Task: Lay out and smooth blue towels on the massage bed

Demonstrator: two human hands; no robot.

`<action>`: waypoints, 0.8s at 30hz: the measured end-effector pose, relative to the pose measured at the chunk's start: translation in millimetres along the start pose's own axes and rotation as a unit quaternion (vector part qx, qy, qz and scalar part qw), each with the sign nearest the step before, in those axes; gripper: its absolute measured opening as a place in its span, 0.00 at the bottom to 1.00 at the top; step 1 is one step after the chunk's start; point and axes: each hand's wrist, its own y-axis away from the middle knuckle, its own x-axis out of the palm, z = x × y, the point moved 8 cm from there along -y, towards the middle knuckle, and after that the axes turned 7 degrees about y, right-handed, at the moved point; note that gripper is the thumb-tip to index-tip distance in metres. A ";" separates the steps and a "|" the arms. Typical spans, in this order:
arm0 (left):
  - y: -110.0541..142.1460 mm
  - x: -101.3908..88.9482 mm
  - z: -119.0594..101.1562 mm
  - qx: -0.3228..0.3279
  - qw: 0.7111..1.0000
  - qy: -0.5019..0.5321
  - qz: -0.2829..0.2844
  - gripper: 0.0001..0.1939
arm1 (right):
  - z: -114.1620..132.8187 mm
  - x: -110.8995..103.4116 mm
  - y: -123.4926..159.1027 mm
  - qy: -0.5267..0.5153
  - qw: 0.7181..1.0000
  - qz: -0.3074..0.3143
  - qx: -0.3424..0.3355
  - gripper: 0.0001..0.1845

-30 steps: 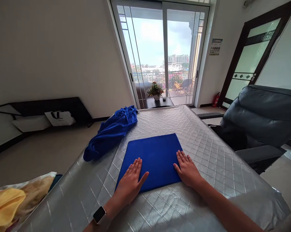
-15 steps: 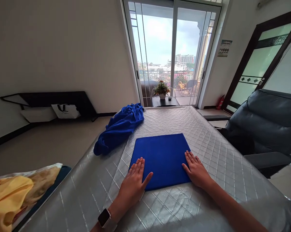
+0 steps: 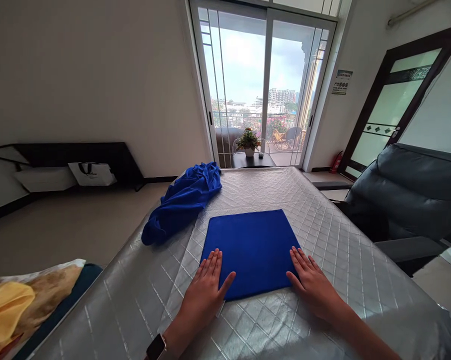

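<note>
A flat, neatly folded blue cloth [image 3: 252, 247] lies on a table covered with a silver quilted sheet [image 3: 323, 240]. My left hand [image 3: 206, 285] rests on the cloth's near left corner, fingers straight and thumb spread inward. On the near right edge lies my right hand [image 3: 312, 280], palm down, its fingers stretched out and partly over the silver sheet. Neither hand grips anything. Beyond the folded piece, at the table's far left edge, a crumpled blue cloth [image 3: 184, 200] sits in a loose heap. A watch [image 3: 156, 346] is on my left wrist.
A dark padded chair [image 3: 424, 195] stands close along the right side. Yellow and brown fabric [image 3: 11, 305] is piled at the lower left. By the far wall is a low black rack [image 3: 90, 152] with a white bag [image 3: 91, 175]. A potted plant [image 3: 249, 142] stands before the sliding glass door.
My right hand has slid slightly nearer to me along the cloth's right edge. The left hand stays at its corner. The view has shifted a little; the cloths look unchanged.
</note>
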 end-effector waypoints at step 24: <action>-13.7 9.3 -122.9 0.147 0.989 -0.002 0.011 0.38 | -2.3 3.3 4.9 -0.021 0.999 -0.022 -0.016 0.40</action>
